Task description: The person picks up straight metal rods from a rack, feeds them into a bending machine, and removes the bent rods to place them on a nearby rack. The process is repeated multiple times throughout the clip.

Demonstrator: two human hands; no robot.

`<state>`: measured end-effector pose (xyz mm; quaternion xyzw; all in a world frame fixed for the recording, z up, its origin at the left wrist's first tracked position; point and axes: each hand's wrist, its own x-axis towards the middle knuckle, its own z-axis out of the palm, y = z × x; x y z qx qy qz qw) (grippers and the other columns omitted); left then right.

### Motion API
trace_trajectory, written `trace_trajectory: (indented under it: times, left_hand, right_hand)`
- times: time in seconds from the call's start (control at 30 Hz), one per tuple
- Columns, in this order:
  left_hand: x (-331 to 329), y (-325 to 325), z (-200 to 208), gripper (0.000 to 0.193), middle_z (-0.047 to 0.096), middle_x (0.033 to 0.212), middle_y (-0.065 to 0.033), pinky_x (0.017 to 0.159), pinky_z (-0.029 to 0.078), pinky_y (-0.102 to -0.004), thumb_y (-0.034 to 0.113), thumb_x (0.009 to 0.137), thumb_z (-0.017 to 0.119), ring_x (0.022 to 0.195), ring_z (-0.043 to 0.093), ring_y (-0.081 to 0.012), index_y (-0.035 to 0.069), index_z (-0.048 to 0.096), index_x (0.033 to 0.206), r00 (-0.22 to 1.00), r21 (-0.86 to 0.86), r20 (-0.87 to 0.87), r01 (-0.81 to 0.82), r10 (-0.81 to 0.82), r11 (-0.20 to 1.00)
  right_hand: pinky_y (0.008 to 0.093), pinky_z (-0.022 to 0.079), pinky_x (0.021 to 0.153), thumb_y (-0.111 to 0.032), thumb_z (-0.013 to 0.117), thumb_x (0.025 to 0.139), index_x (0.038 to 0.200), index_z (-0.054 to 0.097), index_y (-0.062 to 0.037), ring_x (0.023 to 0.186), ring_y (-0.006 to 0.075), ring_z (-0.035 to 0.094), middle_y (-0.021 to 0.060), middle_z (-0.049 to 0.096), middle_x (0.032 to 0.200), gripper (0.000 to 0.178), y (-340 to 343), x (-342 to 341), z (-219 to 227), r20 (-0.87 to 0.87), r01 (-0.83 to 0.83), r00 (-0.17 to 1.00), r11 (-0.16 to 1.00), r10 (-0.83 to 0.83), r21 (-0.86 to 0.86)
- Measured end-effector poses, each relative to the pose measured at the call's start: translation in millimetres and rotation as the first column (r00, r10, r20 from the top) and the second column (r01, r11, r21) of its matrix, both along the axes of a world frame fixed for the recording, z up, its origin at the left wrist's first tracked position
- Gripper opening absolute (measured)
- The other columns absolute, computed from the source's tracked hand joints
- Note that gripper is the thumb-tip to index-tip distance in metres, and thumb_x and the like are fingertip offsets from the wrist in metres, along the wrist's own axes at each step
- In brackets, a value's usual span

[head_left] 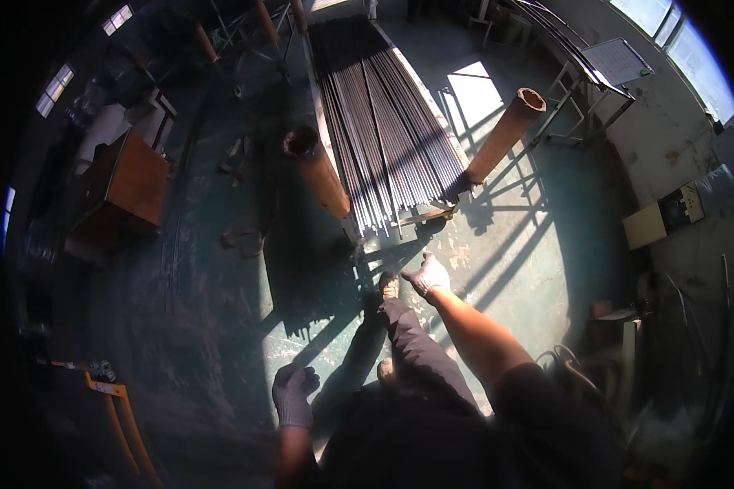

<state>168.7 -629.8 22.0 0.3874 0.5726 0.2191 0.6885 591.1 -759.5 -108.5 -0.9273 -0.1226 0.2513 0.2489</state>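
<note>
My left hand (294, 394), in a grey knit glove, hangs low beside my leg with its fingers curled in and nothing seen in it. Farther forward, my right hand (429, 275) wears a pale glove, its thumb and fingers apart and holding nothing. Ahead of it lies a long bundle of thin dark metal rods (387, 134), their near ends bright in the sun. Both hands are apart from the rods. Two upright rusty brown tubes, a left one (324, 181) and a right one (504, 138), flank the bundle's near end.
The rods lie on a low frame (424, 217). A brown wooden box (126, 183) stands at left, and an orange-yellow metal handle (121, 416) at lower left. At far right a rack (591, 102) carries a white board (618, 61). A beige box (644, 226) is by the right wall.
</note>
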Motion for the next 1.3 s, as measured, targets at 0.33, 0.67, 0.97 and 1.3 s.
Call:
trace_trajectory:
  times: [0.33, 0.67, 0.97, 1.3]
  left_hand:
    - [65, 70, -59, 0.024, 0.08, 0.108, -0.011, 0.09, 0.062, -0.0379, 0.008, 0.103, 0.071, 0.101, 0.076, -0.0216, -0.002, 0.078, 0.123, 0.976, -0.113, -0.106, 0.18, -0.191, 0.977]
    - [258, 195, 60, 0.011, 0.073, 0.1, -0.0103, 0.084, 0.059, -0.0366, 0.003, 0.099, 0.071, 0.092, 0.069, -0.021, -0.003, 0.072, 0.108, 0.939, 0.025, -0.341, 0.052, -0.041, 0.998]
    - [332, 213, 53, 0.021, 0.073, 0.099, -0.0117, 0.085, 0.059, -0.0373, -0.006, 0.091, 0.072, 0.092, 0.071, -0.0216, -0.004, 0.072, 0.113, 0.894, -0.129, -0.363, 0.232, -0.264, 0.964]
    - [346, 227, 63, 0.014, 0.077, 0.105, -0.0111, 0.091, 0.059, -0.0371, 0.003, 0.104, 0.066, 0.101, 0.073, -0.0182, -0.003, 0.077, 0.11, 0.835, 0.041, -0.383, 0.442, -0.395, 0.896]
  right_hand:
    - [0.0447, 0.055, 0.119, -0.054, 0.104, 0.074, 0.172, 0.033, 0.0032, 0.143, 0.0362, 0.064, 0.0242, 0.059, 0.16, 0.134, 239, 181, -58, -0.03, 0.083, 0.995, 0.958, -0.095, -0.276]
    - [0.0488, 0.061, 0.097, -0.039, 0.077, 0.102, 0.131, 0.065, -0.0048, 0.111, 0.0354, 0.073, 0.0141, 0.073, 0.117, 0.047, 336, 149, -157, 0.131, 0.179, 0.982, 0.908, -0.138, -0.38]
    - [0.049, 0.063, 0.1, -0.032, 0.083, 0.089, 0.113, 0.077, -0.0024, 0.112, 0.0413, 0.079, 0.0241, 0.081, 0.114, 0.038, 299, 214, -125, -0.234, -0.009, 0.971, 0.975, -0.044, -0.222]
    - [0.0497, 0.062, 0.104, -0.038, 0.083, 0.089, 0.111, 0.081, -0.0056, 0.117, 0.0396, 0.08, 0.0234, 0.083, 0.114, 0.039, 298, 208, -130, -0.216, 0.075, 0.968, 0.967, -0.13, -0.242]
